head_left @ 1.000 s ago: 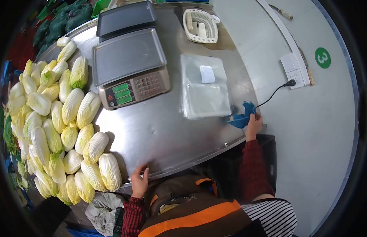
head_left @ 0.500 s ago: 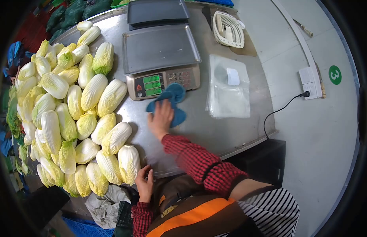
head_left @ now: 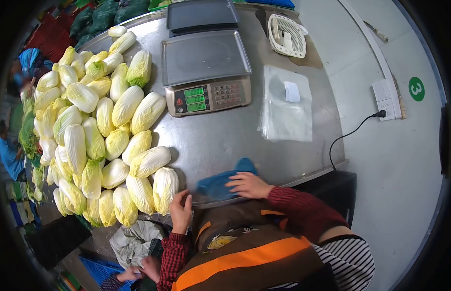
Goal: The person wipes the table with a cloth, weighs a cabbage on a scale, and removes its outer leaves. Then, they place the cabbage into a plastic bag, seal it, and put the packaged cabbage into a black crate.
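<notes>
On the metal table (head_left: 196,140) near its front edge lies a blue cloth (head_left: 220,185). My right hand (head_left: 249,185) presses on the cloth's right part with its fingers spread. At the front edge, beside the lowest cabbages, my left hand (head_left: 180,211) has its fingers partly curled, and nothing shows in it. A big pile of Chinese cabbages (head_left: 128,106) covers the left side of the table. Behind the cloth stands a digital scale (head_left: 206,58) with a bare tray and lit green displays.
Clear plastic bags (head_left: 287,114) lie right of the scale, and a white basket (head_left: 287,36) sits behind them. A black cable (head_left: 350,130) runs to a wall socket. Another person's hands (head_left: 138,271) show low down, near a blue crate (head_left: 97,267).
My right hand has moved from just before the scale to the table's front edge, taking the blue cloth along. The view has shifted slightly, and another person's hands now show below.
</notes>
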Motion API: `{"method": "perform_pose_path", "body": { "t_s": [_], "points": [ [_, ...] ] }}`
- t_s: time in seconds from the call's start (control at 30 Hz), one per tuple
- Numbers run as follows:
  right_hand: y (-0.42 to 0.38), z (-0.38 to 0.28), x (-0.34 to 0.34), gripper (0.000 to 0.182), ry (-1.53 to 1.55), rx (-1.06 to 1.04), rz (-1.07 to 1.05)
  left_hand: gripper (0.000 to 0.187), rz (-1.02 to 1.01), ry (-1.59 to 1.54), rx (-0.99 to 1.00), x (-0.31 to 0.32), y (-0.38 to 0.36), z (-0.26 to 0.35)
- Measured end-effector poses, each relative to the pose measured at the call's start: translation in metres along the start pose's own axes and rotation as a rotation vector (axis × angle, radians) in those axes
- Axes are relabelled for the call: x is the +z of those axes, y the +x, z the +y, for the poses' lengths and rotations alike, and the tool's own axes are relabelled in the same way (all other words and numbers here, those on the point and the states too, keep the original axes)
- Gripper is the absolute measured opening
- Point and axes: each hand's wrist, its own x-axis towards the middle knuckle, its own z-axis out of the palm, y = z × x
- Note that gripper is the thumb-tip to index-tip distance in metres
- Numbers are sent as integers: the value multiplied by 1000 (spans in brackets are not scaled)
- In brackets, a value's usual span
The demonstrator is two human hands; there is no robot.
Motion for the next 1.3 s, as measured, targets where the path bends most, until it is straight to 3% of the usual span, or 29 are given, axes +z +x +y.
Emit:
{"method": "perform_pose_path", "body": {
  "t_s": [0.27,0.33,0.4,0.43,0.5,0.53,0.57,0.6,0.77,0.8,0.87,0.93,0.97,1.03,1.13,1.3],
  "points": [
    [-228,35,-112,21,-395,745,269,18,282,101,161,-12,11,27],
    [-277,62,-122,22,-817,983,102,37,453,365,179,-25,15,19],
    [-252,60,-135,25,-873,1290,277,67,539,689,235,-35,16,14],
    [-235,60,-135,25,-874,1288,273,67,539,688,230,-34,17,17],
    [-193,57,-133,27,-574,984,635,95,442,851,102,-31,23,26],
    [-164,51,-127,26,-486,990,631,95,431,842,119,-28,27,28],
    [-141,42,-120,26,-425,815,637,102,388,906,39,-24,33,28],
    [-114,36,-108,24,-269,777,660,109,348,975,-41,-21,40,30],
    [-25,2,-72,25,129,643,349,110,336,915,-47,-23,51,26],
    [-19,0,-71,25,125,645,366,110,255,859,-112,-29,49,32],
    [-8,-5,-69,25,323,701,129,97,113,496,-62,-40,53,4],
    [-4,0,-63,27,313,722,99,76,-221,-417,-396,-36,56,35],
    [-4,5,-63,28,297,742,44,62,-278,-632,-475,-28,67,46],
    [2,10,-62,31,201,737,10,62,-304,-709,-375,-12,103,102],
    [21,17,-65,36,92,701,-43,63,-232,-618,17,20,190,192],
    [53,9,-79,34,158,664,86,91,237,315,394,62,341,278]
  ]
}}
